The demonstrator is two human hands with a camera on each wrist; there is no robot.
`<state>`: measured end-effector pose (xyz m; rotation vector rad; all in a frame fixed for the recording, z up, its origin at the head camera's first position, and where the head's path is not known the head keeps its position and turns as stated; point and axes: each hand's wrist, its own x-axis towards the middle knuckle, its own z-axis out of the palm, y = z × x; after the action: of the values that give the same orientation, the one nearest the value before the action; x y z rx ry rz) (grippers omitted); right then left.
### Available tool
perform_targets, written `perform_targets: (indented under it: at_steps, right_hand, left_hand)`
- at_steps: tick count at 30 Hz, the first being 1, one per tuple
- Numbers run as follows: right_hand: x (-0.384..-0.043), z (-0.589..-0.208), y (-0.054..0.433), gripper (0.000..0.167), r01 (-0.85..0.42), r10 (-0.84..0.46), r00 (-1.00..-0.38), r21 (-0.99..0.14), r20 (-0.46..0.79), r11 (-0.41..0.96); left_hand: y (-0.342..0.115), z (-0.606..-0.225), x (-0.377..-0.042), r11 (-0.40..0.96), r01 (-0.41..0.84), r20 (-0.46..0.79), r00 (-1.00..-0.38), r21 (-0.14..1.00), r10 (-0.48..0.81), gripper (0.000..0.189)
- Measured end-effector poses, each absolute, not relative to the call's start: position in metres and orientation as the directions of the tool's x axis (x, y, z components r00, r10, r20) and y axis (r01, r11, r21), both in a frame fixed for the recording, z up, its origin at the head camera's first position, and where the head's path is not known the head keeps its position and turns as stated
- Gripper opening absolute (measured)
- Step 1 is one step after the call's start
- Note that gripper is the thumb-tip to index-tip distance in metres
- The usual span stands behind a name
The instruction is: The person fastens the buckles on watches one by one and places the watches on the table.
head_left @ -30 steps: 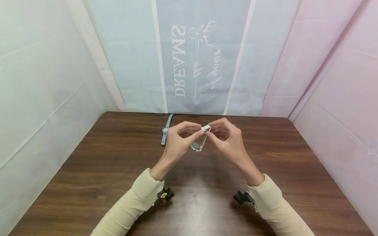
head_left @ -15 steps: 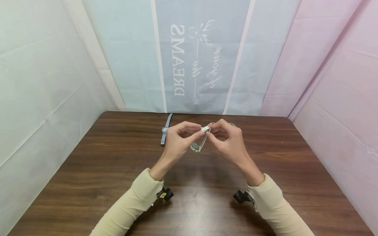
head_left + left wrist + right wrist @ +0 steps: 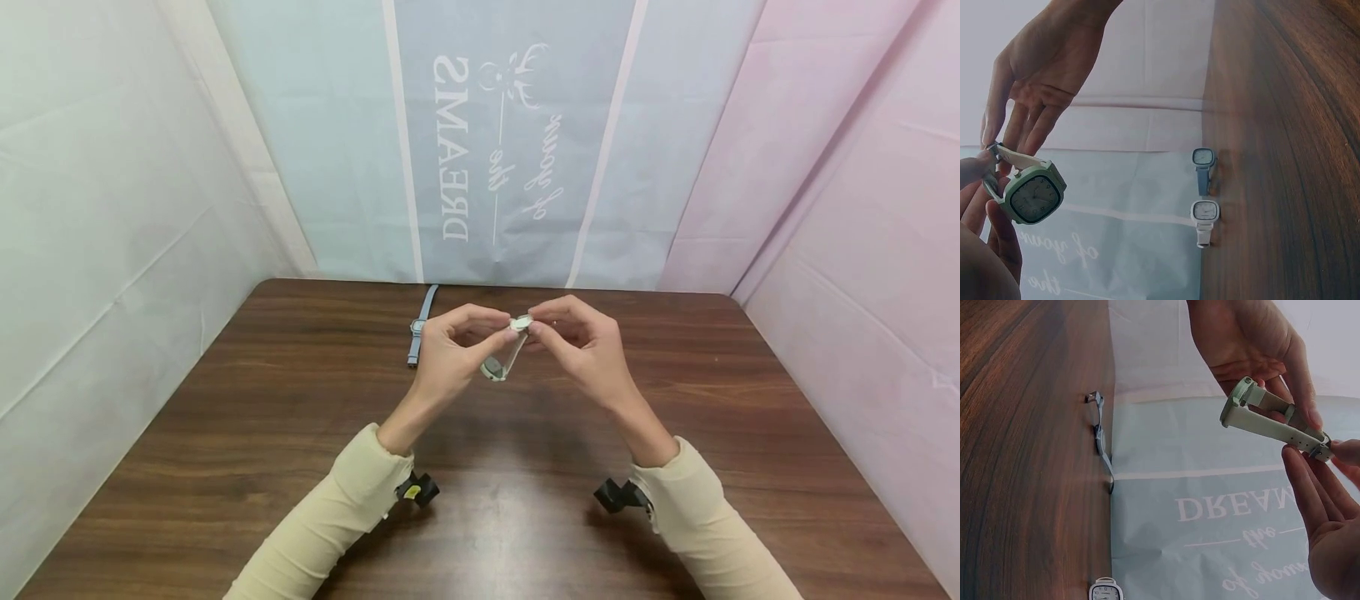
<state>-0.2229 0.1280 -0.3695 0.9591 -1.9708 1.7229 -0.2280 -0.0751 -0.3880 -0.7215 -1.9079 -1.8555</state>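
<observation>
A pale green watch (image 3: 1036,197) is held above the wooden table (image 3: 300,467), its strap end (image 3: 522,322) pinched near the buckle (image 3: 1319,450) by left hand (image 3: 444,357) and right hand (image 3: 596,357). The strap end, looped up moments ago, is now held flatter; strap work seems advanced.

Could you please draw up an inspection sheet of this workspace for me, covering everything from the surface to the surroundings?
Surface: brown wood-grain table, with light glare at the near side.
Job's things: pale green watch, held above the table, its strap looped.
Clutter: three other watches near the far edge: a light blue watch on the left, then a white watch and a darker blue watch further right.
Grippers: left hand and right hand both pinch the strap.
Cables: nothing seen.
Surroundings: blue-grey backdrop with white lettering; pale sheets at both sides.
</observation>
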Motion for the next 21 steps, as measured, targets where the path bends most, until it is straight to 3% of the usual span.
perform_targets:
  at_steps: [14,21]
  right_hand:
    - [-0.2245,-0.3701,0.1285,0.014,-0.738,-0.229,-0.673,-0.657,0.703,0.153]
    - [-0.2222,-0.3702,0.1262,0.036,-0.720,-0.247,-0.693,-0.658,0.677,0.220]
  left_hand:
    - [-0.0738,-0.3877,-0.2273,0.013,0.589,0.585,-0.805,0.808,0.098,0.022]
    - [-0.0734,-0.3897,-0.2281,-0.019,0.559,0.559,-0.826,0.829,0.079,0.021]
